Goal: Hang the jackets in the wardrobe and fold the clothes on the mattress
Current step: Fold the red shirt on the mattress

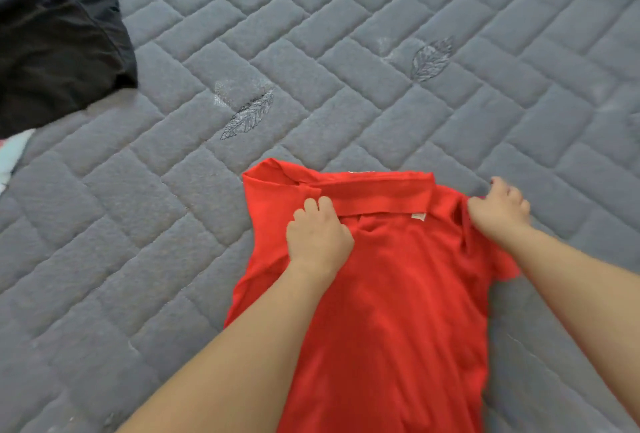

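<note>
- The red polo shirt (398,276) lies on the grey quilted mattress (346,34), occupying the 6 o'clock sector of the view, collar end pointing toward 12 o'clock.
- The collar (374,193) is a flat red band across the top of the shirt; a small white label (418,216) shows just below it, at its 5 o'clock end.
- The fabric is bright red, lightly creased, with its left edge folded inward and its body running out of view at 6 o'clock.
- The left hand (318,235) has its fingers curled and grips the cloth at the left end of the collar, knuckles upward.
- The right hand (498,211) is also curled, pinching a bunched ridge of fabric at the right shoulder, at 3 o'clock from the collar.
- Both forearms extend over the shirt from 6 o'clock and cover part of its lower body.
- A black garment (59,34) lies on the mattress at 10 o'clock, well apart from the shirt.
- A pale patterned cloth (10,159) shows at 9 o'clock, just below the black garment, cut by the frame edge.
- Embroidered leaf motifs (247,117) mark the mattress surface between the shirt and the black garment.
</note>
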